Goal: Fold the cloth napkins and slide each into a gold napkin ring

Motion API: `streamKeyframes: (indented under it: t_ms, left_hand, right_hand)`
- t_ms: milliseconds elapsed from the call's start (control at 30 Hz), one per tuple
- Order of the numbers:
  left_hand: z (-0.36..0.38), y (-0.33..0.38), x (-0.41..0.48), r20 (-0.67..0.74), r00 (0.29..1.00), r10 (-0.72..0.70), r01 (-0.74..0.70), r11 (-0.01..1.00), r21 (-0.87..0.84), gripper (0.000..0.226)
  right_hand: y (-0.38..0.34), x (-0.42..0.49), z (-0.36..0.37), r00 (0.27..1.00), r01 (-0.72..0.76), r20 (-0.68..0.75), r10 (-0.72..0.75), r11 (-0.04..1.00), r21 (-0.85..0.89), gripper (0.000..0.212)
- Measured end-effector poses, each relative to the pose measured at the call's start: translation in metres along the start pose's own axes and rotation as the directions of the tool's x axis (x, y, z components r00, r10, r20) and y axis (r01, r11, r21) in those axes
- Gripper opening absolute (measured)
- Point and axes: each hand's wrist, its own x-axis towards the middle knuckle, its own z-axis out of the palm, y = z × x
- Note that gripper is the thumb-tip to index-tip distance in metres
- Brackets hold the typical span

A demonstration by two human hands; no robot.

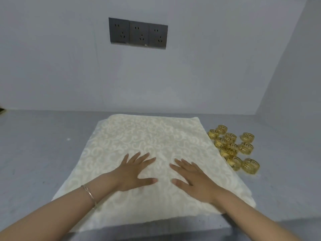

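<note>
L+R hands (134, 173) (197, 180) flat on napkin (147, 136)

Grey table (34, 153); dark triple socket panel (138, 33) on pale wall (208, 66) (above).

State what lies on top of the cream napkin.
The left hand and right hand rest flat on the napkin, fingers spread. What lies beneath is covered.

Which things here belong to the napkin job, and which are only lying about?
For the job:
- napkin, spread flat on the table
- gold rings, in a cluster to the right of it
- left hand and right hand, both flat on the napkin

Not for the job:
- wall sockets
- bracelet on the left wrist
</note>
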Motion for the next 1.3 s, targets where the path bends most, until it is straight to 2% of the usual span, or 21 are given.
streamKeyframes:
  t_ms: [300,467,567,667,800,900,967,1000,1067,1133,1233,1300]
  left_hand:
    - [0.017,0.023,-0.059,-0.006,0.994,0.106,-0.107,0.992,-0.071,0.092]
    - [0.021,0.031,-0.074,-0.033,0.993,0.111,-0.114,0.987,-0.113,0.09]
    - [0.02,0.037,-0.082,-0.031,0.993,0.111,-0.114,0.988,-0.107,0.09]
    - [0.019,0.041,-0.087,-0.041,0.991,0.127,-0.13,0.987,-0.09,0.076]
    - [0.003,0.043,-0.094,-0.055,0.993,0.108,-0.115,0.984,-0.133,0.049]
    - [-0.012,0.039,-0.096,-0.042,0.995,0.092,-0.095,0.993,-0.072,0.039]
    - [-0.02,0.033,-0.094,-0.022,0.995,0.093,-0.094,0.994,-0.061,0.034]
    - [-0.024,0.03,-0.092,-0.018,0.995,0.098,-0.099,0.992,-0.074,0.037]
    - [-0.035,0.027,-0.091,-0.008,0.994,0.113,-0.113,0.982,-0.152,0.042]
    - [-0.053,0.028,-0.091,0.024,0.993,0.113,-0.104,0.963,-0.248,0.044]
    - [-0.083,0.033,-0.095,0.215,0.975,0.053,0.012,0.957,-0.29,0.044]
    - [-0.101,0.036,-0.099,0.425,0.904,0.038,0.099,0.95,-0.295,0.039]
  right_hand:
    - [-0.019,-0.07,0.004,0.994,0.105,-0.046,-0.102,0.992,0.069,0.067]
    - [-0.025,-0.082,0.008,0.968,0.153,-0.193,-0.16,0.987,-0.047,0.041]
    - [-0.028,-0.084,0.009,0.952,0.172,-0.239,-0.194,0.979,-0.108,0.045]
    - [-0.031,-0.083,0.009,0.938,0.182,-0.274,-0.214,0.973,-0.139,0.037]
    - [-0.033,-0.083,0.001,0.933,0.126,-0.345,-0.106,0.991,0.036,0.025]
    - [-0.025,-0.083,-0.007,0.972,0.052,-0.228,-0.06,0.998,-0.045,0.027]
    - [-0.015,-0.081,-0.014,0.988,0.006,-0.153,-0.011,0.999,-0.033,0.019]
    - [-0.012,-0.081,-0.02,0.991,0.009,-0.13,-0.005,1.0,0.026,0.018]
    - [-0.008,-0.079,-0.032,0.993,0.056,-0.111,-0.033,0.976,0.209,0.042]
    - [-0.015,-0.079,-0.051,0.994,0.097,-0.084,-0.074,0.941,0.323,0.047]
    - [-0.022,-0.077,-0.082,0.992,0.043,0.097,-0.078,0.946,0.321,0.05]
    - [-0.027,-0.076,-0.1,0.956,-0.01,0.283,-0.082,0.952,0.307,0.048]
